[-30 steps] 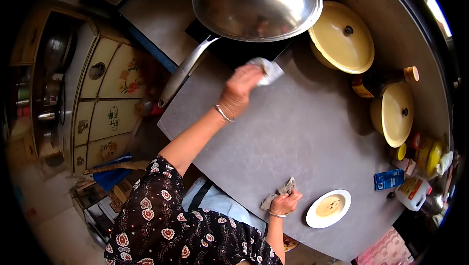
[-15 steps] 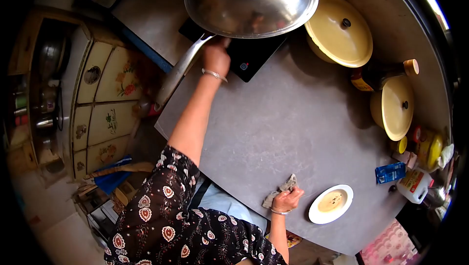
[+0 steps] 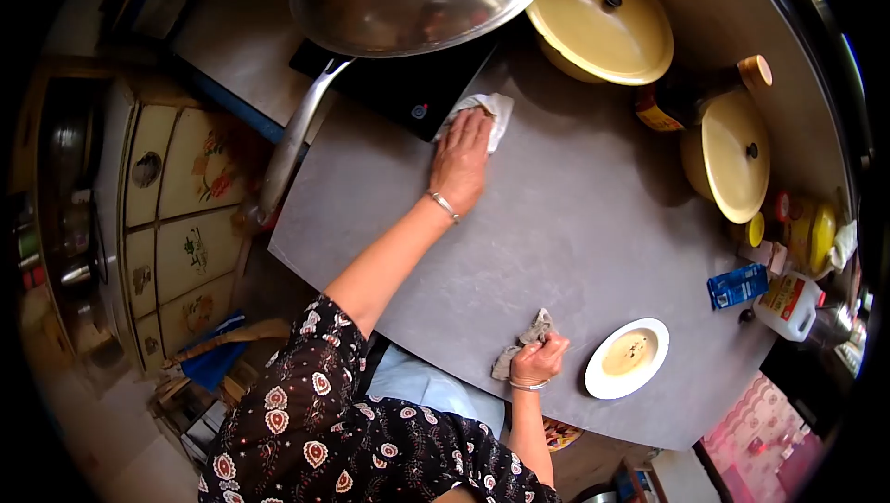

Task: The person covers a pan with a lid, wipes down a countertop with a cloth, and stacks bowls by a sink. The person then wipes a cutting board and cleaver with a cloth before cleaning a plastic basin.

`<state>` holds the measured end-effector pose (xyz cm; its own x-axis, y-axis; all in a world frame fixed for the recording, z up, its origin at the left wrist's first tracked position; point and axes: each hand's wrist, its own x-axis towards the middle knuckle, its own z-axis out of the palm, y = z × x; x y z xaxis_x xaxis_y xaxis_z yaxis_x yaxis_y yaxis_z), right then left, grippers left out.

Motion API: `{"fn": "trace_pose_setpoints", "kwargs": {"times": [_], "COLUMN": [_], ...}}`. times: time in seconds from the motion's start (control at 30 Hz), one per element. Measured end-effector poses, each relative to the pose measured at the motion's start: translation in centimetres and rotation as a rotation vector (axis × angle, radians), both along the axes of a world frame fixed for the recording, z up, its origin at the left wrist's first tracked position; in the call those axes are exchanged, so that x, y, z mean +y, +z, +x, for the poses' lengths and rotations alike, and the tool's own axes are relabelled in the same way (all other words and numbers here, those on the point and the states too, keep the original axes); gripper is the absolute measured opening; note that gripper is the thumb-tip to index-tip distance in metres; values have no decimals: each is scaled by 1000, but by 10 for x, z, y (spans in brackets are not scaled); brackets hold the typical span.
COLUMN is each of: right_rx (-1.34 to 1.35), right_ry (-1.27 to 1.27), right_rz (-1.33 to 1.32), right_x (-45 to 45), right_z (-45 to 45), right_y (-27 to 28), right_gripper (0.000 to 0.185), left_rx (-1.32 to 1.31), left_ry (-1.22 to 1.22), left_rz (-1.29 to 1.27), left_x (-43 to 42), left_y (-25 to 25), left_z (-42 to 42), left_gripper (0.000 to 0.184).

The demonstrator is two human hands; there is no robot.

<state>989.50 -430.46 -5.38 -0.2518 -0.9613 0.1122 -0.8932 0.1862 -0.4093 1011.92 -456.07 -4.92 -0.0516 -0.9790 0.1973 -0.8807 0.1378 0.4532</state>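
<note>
My left hand (image 3: pixel 461 151) lies flat, fingers stretched out, on a white cloth (image 3: pixel 501 115) beside the corner of a black cooktop (image 3: pixel 408 100). Whether it is fabric or paper is hard to tell. A wok with a shiny domed lid (image 3: pixel 417 12) stands on the cooktop, its long handle (image 3: pixel 295 137) pointing toward the counter's left edge. Lower down, near the front edge, my right hand (image 3: pixel 540 361) is closed round a crumpled grey rag (image 3: pixel 535 328). To its right sits a white oval dish (image 3: pixel 656 340) with a little pale liquid and dark specks.
Along the back stand a large yellow lidded pot (image 3: pixel 593 16), a dark bottle (image 3: pixel 681 100) and a smaller yellow pot (image 3: pixel 728 160). A blue packet (image 3: pixel 738 286) and a white jug (image 3: pixel 785 306) are at the right. A tiled cabinet (image 3: pixel 190 197) stands left of the grey counter (image 3: pixel 389 197).
My left hand has come out from beside the wok to the right and now rests on the white cloth. The right hand keeps its hold on the rag. The view has shifted slightly.
</note>
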Motion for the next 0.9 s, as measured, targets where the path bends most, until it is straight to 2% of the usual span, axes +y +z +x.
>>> {"fn": "trace_pose_setpoints", "kwargs": {"times": [0.03,0.23,0.3,0.37,0.47,0.57,0.63,0.7,0.77,0.9], "right_rx": [5,-13,-19,-8,-28,-33,-38,-55,-46,-92], "right_ry": [3,-5,-16,-12,-22,-13,-14,-19,-20,-54], "right_rz": [0,1,4,10,-11,-21,-15,-4,6,-4], "right_x": [-1,0,0,0,1,-1,0,-1,0,-2], "right_z": [0,-2,-3,-2,-2,-2,-4,-5,-5,-5], "right_y": [-2,2,2,1,-1,1,3,2,5,7], "right_gripper": [19,22,22,22,21,21,21,22,25,28], "left_rx": [-25,-18,-85,-81,-53,-15,-23,-27,-209,-168], "left_ry": [-45,-40,-227,-410,-667,-859,-892,-772,-630,-406], "left_rz": [83,-36,39,-3,69,135,258,282,210,41], "left_x": [4,-59,-59,-25,41,97,109,92,59,-16], "left_y": [-2,-15,-18,-19,-4,2,5,8,9,-4], "left_z": [2,-42,-83,-128,-160,-134,-96,-63,-53,-90], "left_gripper": [57,61,60,59,60,56,54,54,55,56]}}
